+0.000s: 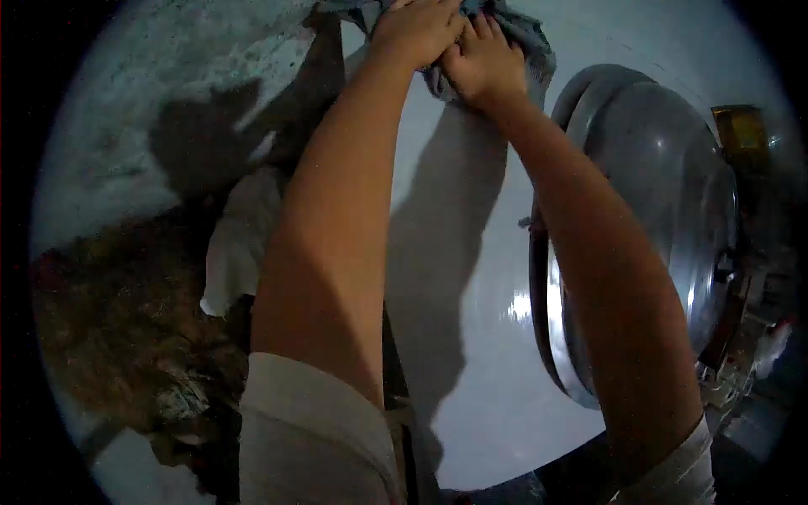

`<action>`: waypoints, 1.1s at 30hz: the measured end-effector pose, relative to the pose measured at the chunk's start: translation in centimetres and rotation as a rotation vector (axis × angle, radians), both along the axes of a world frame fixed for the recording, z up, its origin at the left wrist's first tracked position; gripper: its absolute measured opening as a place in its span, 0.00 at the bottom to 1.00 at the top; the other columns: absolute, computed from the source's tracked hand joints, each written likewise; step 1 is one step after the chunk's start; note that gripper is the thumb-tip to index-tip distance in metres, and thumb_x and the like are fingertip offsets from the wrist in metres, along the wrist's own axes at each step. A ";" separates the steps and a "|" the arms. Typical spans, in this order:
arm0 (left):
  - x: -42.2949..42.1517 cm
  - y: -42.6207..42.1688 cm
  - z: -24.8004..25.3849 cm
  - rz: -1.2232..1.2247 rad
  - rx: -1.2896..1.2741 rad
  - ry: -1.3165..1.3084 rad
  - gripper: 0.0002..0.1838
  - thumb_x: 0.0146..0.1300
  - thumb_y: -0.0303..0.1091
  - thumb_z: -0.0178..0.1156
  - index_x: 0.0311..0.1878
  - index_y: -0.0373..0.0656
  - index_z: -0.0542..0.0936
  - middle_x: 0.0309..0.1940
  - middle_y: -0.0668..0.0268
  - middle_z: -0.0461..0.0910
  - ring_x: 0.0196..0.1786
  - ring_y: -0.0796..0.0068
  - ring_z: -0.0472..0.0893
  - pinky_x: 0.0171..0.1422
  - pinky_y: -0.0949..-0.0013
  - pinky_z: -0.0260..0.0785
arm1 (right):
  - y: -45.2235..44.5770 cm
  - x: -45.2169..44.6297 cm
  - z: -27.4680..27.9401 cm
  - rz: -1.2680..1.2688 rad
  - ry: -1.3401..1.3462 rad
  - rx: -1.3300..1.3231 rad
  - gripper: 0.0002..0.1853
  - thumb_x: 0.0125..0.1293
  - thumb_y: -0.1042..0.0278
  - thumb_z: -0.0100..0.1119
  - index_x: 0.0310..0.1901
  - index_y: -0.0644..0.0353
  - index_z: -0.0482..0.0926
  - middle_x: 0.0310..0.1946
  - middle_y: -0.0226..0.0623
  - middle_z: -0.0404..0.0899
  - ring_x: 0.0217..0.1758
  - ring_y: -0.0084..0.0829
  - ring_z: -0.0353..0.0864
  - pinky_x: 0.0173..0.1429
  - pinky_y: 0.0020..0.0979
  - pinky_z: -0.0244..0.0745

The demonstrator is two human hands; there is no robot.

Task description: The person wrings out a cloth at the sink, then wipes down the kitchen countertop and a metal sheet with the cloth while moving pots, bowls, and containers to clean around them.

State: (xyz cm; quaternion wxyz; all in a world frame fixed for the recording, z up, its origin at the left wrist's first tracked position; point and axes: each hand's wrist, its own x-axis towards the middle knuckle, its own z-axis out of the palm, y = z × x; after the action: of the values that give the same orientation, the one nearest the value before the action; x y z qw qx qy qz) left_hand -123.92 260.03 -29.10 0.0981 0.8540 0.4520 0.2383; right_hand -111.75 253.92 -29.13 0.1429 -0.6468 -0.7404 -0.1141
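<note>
Both of my hands are together at the far end of a smooth white surface (488,404), on a bunched grey cloth (536,50). My left hand (418,32) presses on the cloth from the left, closed on it, with the fingertips partly cut off by the top edge of the view. Just beside it, my right hand (488,66) grips the cloth with its fingers reaching forward over the folds. The cloth's edges stick out around both hands. Shadows of my arms fall across the white surface.
A large rounded shiny metal object (656,160) stands on the right, close to my right forearm. Beyond it is a yellowish item (741,128). To the left lie a pale cloth-like piece (240,244), a brown shaggy heap (126,311) and a mottled grey floor (109,151).
</note>
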 end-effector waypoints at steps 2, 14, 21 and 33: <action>-0.9 -1.9 1.1 0.111 -0.182 0.304 0.32 0.72 0.51 0.29 0.71 0.39 0.49 0.72 0.60 0.47 0.74 0.64 0.46 0.78 0.61 0.30 | -0.9 -0.5 1.1 0.008 0.036 -0.158 0.33 0.66 0.44 0.31 0.67 0.57 0.58 0.70 0.42 0.52 0.74 0.41 0.49 0.72 0.48 0.46; -4.7 -17.4 -0.9 0.284 0.108 0.082 0.28 0.67 0.48 0.38 0.63 0.39 0.67 0.70 0.63 0.57 0.73 0.65 0.51 0.75 0.51 0.35 | -14.4 -3.9 1.1 0.130 -0.017 -0.195 0.32 0.68 0.49 0.30 0.69 0.57 0.56 0.72 0.37 0.47 0.76 0.39 0.42 0.75 0.49 0.32; -5.7 -37.0 1.3 0.306 -0.031 0.175 0.27 0.63 0.41 0.43 0.60 0.33 0.67 0.70 0.59 0.55 0.74 0.57 0.50 0.71 0.39 0.37 | -33.1 -5.4 3.6 0.181 -0.076 -0.379 0.32 0.67 0.50 0.33 0.68 0.60 0.57 0.73 0.41 0.45 0.76 0.39 0.39 0.75 0.49 0.31; 7.6 -68.8 1.5 0.385 -0.260 0.242 0.27 0.64 0.46 0.41 0.51 0.28 0.70 0.65 0.44 0.58 0.71 0.46 0.53 0.70 0.40 0.42 | -64.2 7.7 0.6 0.529 -0.765 -0.283 0.27 0.61 0.58 0.47 0.60 0.62 0.67 0.63 0.42 0.64 0.69 0.38 0.57 0.71 0.47 0.49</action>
State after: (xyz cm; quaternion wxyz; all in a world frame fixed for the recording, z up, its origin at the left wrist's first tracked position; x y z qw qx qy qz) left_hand -116.37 191.23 -27.56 0.1048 0.7547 0.6416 0.0885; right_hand -104.06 189.76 -28.53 -0.2047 -0.3611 -0.8871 -0.2018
